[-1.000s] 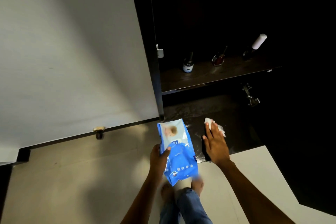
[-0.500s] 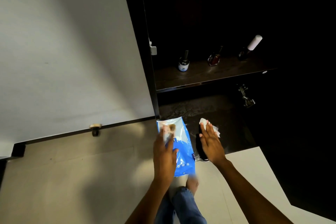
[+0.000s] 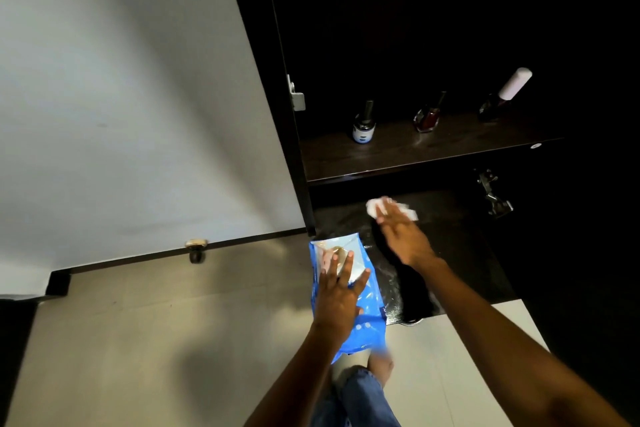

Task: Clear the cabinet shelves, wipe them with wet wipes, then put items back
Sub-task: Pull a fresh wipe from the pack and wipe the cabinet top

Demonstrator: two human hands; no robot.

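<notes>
fingers (image 3: 389, 210) of our right hand (image 3: 403, 239) lying straight, pressing wipe (image 3: 374, 206) onto bottom shelf (image 3: 460, 239) | left hand (image 3: 337, 295) flat, fingers spread, on pack (image 3: 367, 302) | we are judging wipe limp, light, slick: palm it flat, not pinching

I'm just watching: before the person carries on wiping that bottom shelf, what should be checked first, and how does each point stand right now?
1. Wet wipe under the right hand: ok, flat fingers press it onto the bottom shelf.
2. Bottom shelf free of items: ok where visible; the dark right side, cannot tell.
3. Wipes pack within reach: ok, the left hand rests on it.
4. Pack flap closed: cannot tell.
5. Upper shelf cleared: not ok, three small bottles stand there.
</notes>
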